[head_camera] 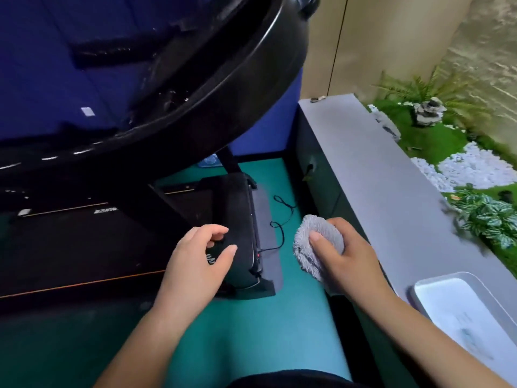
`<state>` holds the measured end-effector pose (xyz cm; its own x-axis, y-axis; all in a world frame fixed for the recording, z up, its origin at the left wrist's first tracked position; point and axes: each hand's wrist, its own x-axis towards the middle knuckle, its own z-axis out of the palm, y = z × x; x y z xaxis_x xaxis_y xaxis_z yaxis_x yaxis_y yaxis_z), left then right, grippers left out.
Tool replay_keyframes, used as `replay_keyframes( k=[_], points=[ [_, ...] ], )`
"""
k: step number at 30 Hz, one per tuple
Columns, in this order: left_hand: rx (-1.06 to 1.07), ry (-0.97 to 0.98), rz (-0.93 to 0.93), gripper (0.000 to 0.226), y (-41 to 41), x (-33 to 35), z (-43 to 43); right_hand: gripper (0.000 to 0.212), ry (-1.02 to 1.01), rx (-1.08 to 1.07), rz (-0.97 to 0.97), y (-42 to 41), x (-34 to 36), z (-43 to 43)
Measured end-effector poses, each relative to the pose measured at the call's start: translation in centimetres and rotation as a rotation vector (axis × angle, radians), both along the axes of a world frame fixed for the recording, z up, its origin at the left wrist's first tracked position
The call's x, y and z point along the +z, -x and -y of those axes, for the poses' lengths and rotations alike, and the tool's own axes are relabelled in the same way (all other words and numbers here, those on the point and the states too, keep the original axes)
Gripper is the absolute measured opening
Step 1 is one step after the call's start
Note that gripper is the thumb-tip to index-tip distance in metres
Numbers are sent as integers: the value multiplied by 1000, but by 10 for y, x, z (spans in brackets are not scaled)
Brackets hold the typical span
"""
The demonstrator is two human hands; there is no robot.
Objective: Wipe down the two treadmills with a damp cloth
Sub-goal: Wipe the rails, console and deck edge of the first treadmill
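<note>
A black treadmill fills the left of the head view: its curved console (pixel 195 88) looms overhead and its dark base cover (pixel 237 208) lies on the green floor. My right hand (pixel 347 259) grips a bunched fluffy grey cloth (pixel 310 247) in the air above the floor, right of the base. My left hand (pixel 198 259) hovers over the base cover with its fingers loosely curled, holding nothing. Only one treadmill is in view.
A black power cable (pixel 279 219) snakes over the green floor beside a grey mat (pixel 265 219). A long grey ledge (pixel 377 175) runs along the right, with a white tray (pixel 464 312) on its near end. Beyond it are artificial plants (pixel 486 217) and white pebbles (pixel 475 166).
</note>
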<state>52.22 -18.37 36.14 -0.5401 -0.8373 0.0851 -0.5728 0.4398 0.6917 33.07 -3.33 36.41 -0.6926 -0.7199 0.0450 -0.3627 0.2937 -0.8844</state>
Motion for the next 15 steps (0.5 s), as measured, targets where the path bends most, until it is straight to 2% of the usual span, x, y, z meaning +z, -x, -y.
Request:
replay_keyframes(
  k=[8, 15],
  points=[
    [68, 171, 19, 42, -121, 25, 84, 8, 49, -7, 45, -118, -5, 97],
    [80, 339, 89, 49, -169, 50, 163, 9, 81, 45, -25, -171, 11, 155]
  ],
)
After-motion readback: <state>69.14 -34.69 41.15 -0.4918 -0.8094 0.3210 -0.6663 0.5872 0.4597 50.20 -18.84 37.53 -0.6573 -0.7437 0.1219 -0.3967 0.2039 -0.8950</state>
